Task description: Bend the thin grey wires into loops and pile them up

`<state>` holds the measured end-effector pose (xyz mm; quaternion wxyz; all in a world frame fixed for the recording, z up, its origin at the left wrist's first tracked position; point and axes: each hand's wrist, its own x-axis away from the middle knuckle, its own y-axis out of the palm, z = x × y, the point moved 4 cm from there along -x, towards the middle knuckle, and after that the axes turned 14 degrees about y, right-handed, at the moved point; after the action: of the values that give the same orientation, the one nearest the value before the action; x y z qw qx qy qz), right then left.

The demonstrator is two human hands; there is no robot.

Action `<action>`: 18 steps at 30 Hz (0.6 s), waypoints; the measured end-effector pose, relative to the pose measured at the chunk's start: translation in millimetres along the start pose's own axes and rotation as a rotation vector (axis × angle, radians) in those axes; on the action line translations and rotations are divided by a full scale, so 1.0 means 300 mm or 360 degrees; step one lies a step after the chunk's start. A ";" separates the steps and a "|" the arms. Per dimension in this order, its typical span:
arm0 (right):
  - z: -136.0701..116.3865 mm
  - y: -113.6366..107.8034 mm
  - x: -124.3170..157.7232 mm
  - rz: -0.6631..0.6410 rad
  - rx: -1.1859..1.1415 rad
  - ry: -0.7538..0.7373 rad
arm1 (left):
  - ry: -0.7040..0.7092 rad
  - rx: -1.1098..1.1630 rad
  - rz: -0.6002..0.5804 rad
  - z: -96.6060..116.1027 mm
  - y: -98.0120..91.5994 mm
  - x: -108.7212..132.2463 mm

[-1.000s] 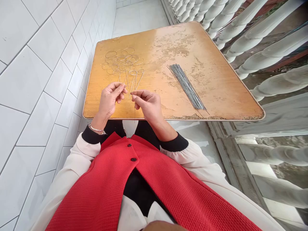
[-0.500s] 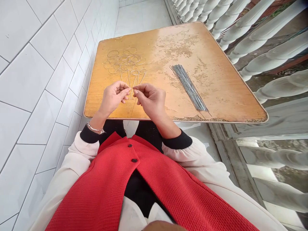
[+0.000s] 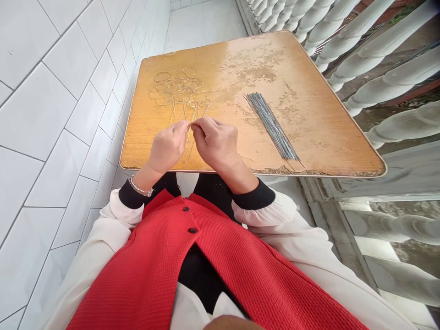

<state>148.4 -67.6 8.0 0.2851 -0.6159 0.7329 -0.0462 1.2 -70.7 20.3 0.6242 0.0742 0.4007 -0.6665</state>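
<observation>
Both my hands hover over the near middle of a worn wooden tabletop (image 3: 302, 123). My left hand (image 3: 168, 146) and my right hand (image 3: 216, 144) meet at the fingertips, pinching a thin wire (image 3: 190, 123) between them. Its lower length runs down past my right hand, and part of it is hidden by my fingers. Just beyond them lies a tangled heap of looped wires (image 3: 178, 87), with their straight ends pointing toward me. To the right, a neat bundle of straight grey wires (image 3: 271, 126) lies slantwise on the board, apart from my hands.
A white tiled wall (image 3: 51, 151) runs along the table's left side. White stone balusters (image 3: 388, 59) line the right side. The table's near edge (image 3: 309, 175) passes just in front of my wrists, above my lap.
My hands have moved closer together, and their fingertips now meet on the wire. The camera view has shifted slightly, and the table sits a little further right.
</observation>
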 end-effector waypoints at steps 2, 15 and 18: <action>0.003 0.004 0.002 0.0037 0.0007 0.0003 | -0.0016 0.0016 0.0059 -0.013 0.014 0.005; 0.015 0.012 -0.003 0.0034 0.0110 -0.0006 | 0.0017 0.0012 0.0079 -0.030 0.017 0.014; 0.011 0.010 -0.006 -0.0015 0.0088 -0.0030 | 0.0073 -0.0060 0.0054 -0.023 0.010 0.016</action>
<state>147.4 -64.3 4.5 0.3088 -0.6117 0.7257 -0.0620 0.1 -69.8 11.3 0.6273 0.0844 0.4260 -0.6465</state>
